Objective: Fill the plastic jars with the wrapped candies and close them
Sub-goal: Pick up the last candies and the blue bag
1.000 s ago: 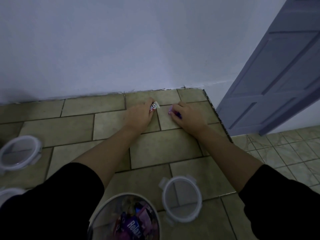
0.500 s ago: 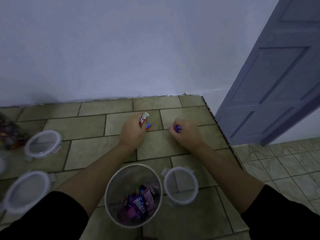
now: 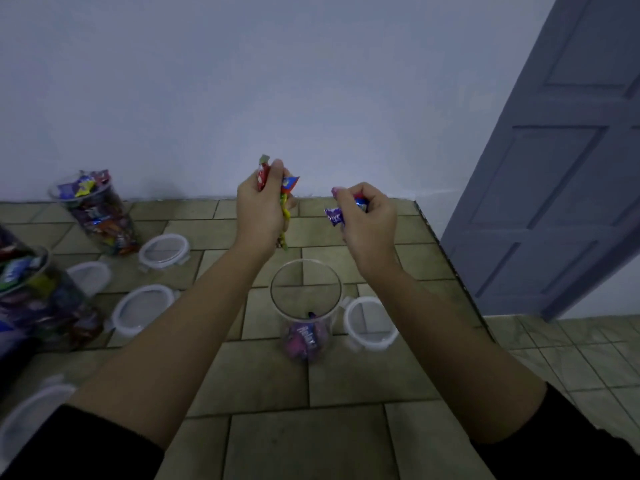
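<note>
Purple candy (image 3: 334,215) pinched in fingers (image 3: 346,199) of right hand (image 3: 370,223), bright candies (image 3: 284,207) clamped in left hand (image 3: 259,211), above open jar (image 3: 304,308)

1. I see a clear jar (image 3: 305,299) standing upright and lidless, with purple-wrapped candies (image 3: 304,337) at its bottom.
2. A round lid (image 3: 370,342) lies just to its right.
3. My left hand (image 3: 261,213) grips mixed candies (image 3: 285,206); my right hand (image 3: 372,220) pinches a purple candy (image 3: 334,215).
4. Two full jars (image 3: 97,216) stand uncapped at far left.

The clear round plastic jar (image 3: 330,323) is looking smooth and glossy on the olive tiled tabletop (image 3: 346,375), whose ceramic is reading matt and mottled. Above the jar, the purple wrapped candy (image 3: 334,216) and the red-and-yellow wrapped candies (image 3: 262,176) are glinting in crinkled, shiny film.
</note>
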